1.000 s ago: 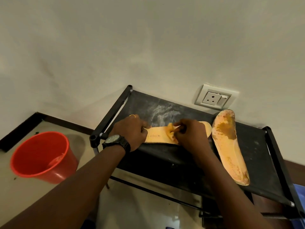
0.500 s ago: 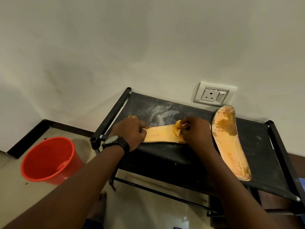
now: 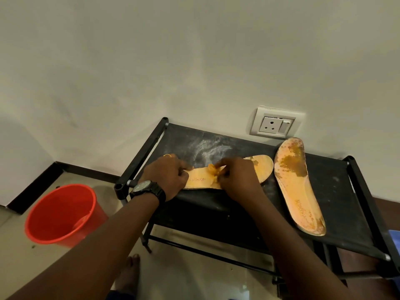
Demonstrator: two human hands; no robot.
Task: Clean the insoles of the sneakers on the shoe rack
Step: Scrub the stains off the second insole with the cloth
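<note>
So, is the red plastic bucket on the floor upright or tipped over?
Upright: the red plastic bucket stands on its base on the floor, open mouth facing up, left of the black fabric-topped shoe rack.

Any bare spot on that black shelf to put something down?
The black shelf is bare at its right end, between the stained insole and the right rail, and at its back-left corner. Crowded middle: left hand holds the other insole, right hand pinches a yellow wad on it.

Home corner: shoe rack (image 3: pixel 216 204), wall socket (image 3: pixel 275 126), bucket (image 3: pixel 60 215)
</note>
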